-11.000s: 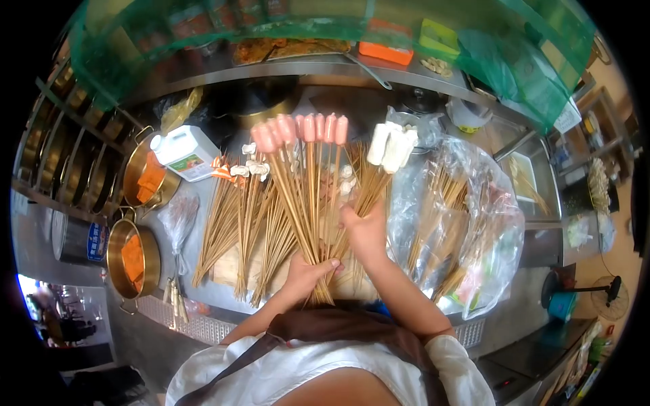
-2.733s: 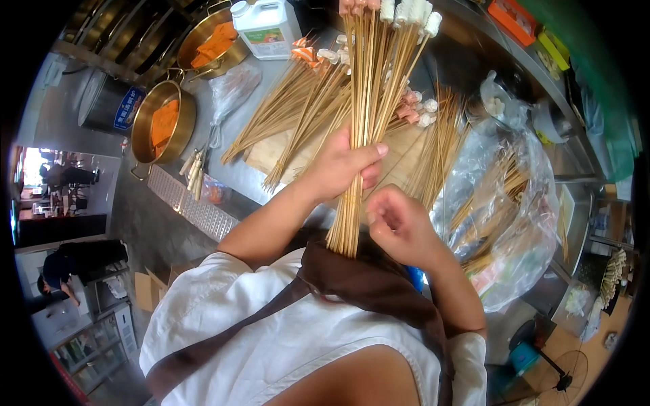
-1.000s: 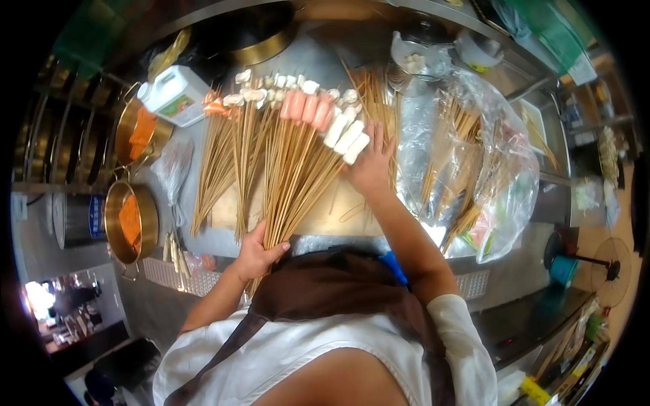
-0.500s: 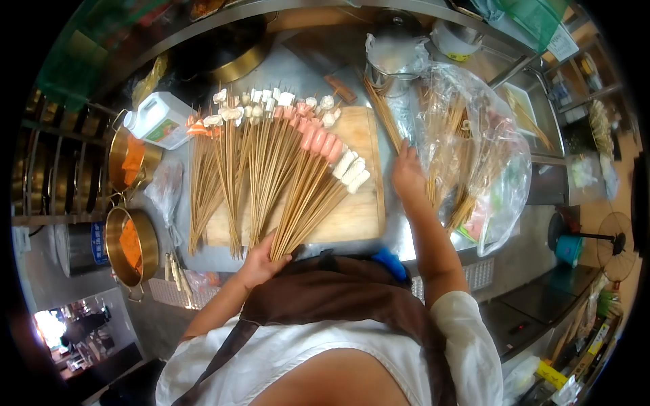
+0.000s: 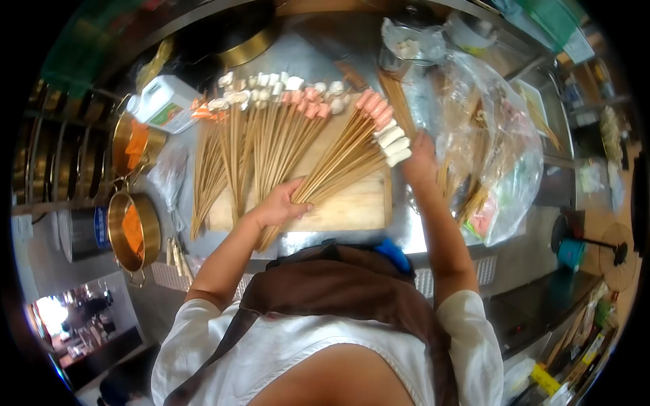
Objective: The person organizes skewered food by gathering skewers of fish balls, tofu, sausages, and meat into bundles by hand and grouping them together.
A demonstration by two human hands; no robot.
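We see bare, matt wood in the skewers (image 5: pixel 336 160) and smooth, pale wood in the cutting board (image 5: pixel 359 210). Beneath, we find a glossy metal tabletop (image 5: pixel 409 230). We note crinkled, shiny clear plastic in the large bag (image 5: pixel 523 193), white plastic in the jug (image 5: pixel 160 100), polished golden metal in the pot (image 5: pixel 152 235), and matt brown cloth in the apron (image 5: pixel 332 287).

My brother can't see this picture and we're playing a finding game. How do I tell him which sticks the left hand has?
Find the wooden board. Over it, the left hand holds a bunch of sticks slanting up to the right. Unlike the bunches lying to its left, this one is held, with pink tips above white ones.
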